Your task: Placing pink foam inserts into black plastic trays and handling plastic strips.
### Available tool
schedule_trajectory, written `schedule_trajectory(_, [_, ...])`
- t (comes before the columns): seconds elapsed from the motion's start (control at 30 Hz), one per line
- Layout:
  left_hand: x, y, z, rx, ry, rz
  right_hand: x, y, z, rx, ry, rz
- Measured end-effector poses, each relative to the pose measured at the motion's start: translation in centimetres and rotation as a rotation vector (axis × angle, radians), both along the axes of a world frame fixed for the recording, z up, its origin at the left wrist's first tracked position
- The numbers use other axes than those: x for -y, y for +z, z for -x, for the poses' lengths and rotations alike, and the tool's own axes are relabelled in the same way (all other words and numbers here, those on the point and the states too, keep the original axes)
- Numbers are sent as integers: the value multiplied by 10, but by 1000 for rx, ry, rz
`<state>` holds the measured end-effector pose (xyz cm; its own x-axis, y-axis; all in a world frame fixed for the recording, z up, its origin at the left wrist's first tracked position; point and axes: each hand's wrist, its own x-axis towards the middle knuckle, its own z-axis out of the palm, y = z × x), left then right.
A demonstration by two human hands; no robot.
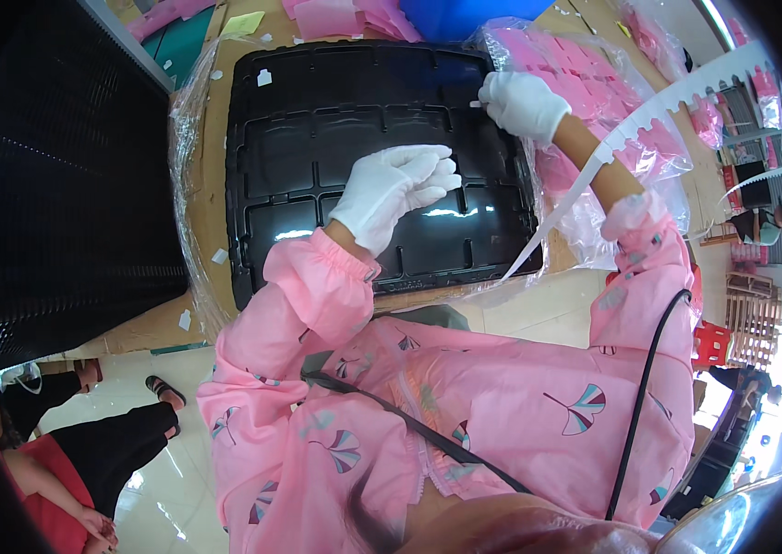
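A large black plastic tray (pixel 271 148) with moulded ribs lies in front of me. Over its middle is my left hand (pixel 395 194), in a white glove; its fingers are loosely bent with small gaps between them, and nothing shows in them. My right hand (pixel 525 106), also gloved, is at the tray's far right part with its fingertips pinched together. A small pale bit shows at those fingertips, too small to name. Across my right forearm runs a long white strip (pixel 585 180) with a notched edge. One small white label (pixel 264 78) sits on the tray's far left corner.
Pink packaged pieces (pixel 566 69) in clear film lie right of the tray. Beyond it are pink sheets (pixel 335 17) and a blue container (pixel 474 18). A tall black perforated stack (pixel 67 185) stands left. A seated person's legs (pixel 104 452) show at lower left.
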<state>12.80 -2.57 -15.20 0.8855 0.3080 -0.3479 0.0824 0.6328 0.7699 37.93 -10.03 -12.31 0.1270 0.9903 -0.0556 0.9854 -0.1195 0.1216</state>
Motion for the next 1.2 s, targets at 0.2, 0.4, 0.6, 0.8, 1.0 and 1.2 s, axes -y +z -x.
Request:
schedule_trajectory(0.2, [3,5,2,32,153,124,9,7,80,-513,147,-192])
schedule_trajectory(0.4, [-18,-7,31,115,348,82,-55,10,94,-815,410,-99])
schedule_trajectory(0.6, [-31,1,75,45,365,28,-194,-37,100,-673,195,-280])
schedule_trajectory(0.8, [-31,-6,90,60,361,84,-241,-35,120,-255,199,-184])
schedule_trajectory(1.0, [-30,-2,90,68,314,124,-251,-29,125,-104,241,-74])
schedule_trajectory(1.2, [-30,-2,92,87,310,147,-251,-24,135,-38,211,-54])
